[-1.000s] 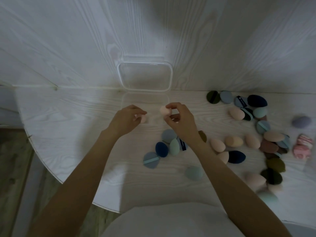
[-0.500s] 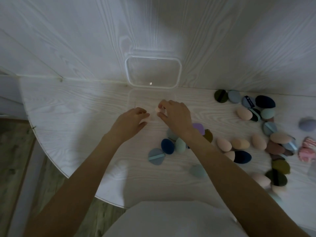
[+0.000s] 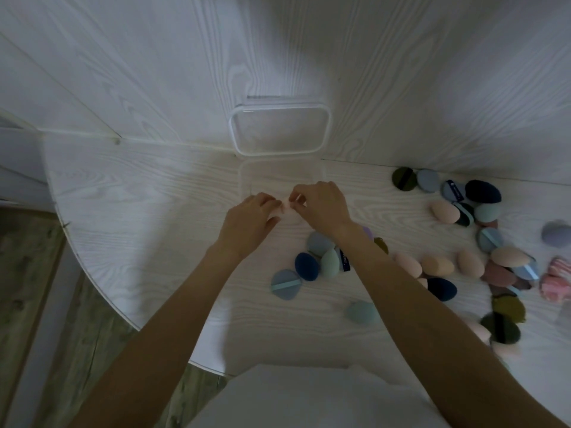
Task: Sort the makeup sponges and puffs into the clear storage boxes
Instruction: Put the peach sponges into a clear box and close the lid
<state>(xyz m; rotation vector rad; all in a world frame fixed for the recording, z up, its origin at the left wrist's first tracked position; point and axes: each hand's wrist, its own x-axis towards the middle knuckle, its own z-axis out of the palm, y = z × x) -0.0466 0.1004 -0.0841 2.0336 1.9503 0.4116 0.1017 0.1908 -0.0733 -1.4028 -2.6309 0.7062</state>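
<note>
Both our hands meet over the clear box [image 3: 279, 180] at the far middle of the surface [image 3: 148, 193], left hand [image 3: 247, 222] and right hand [image 3: 321, 208] each pinching a pale pink sponge [image 3: 285, 208]. The walls are nearly invisible; releasing short could drop the sponges outside.

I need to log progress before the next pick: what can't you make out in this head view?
- What each hand holds: the left hand and right hand cover all but a pale pink sliver; neither grip can be read.
- The clear box: its walls barely show, and the hands cover part of its floor.
- Sponges at the right edge: blurred, cut off.
</note>
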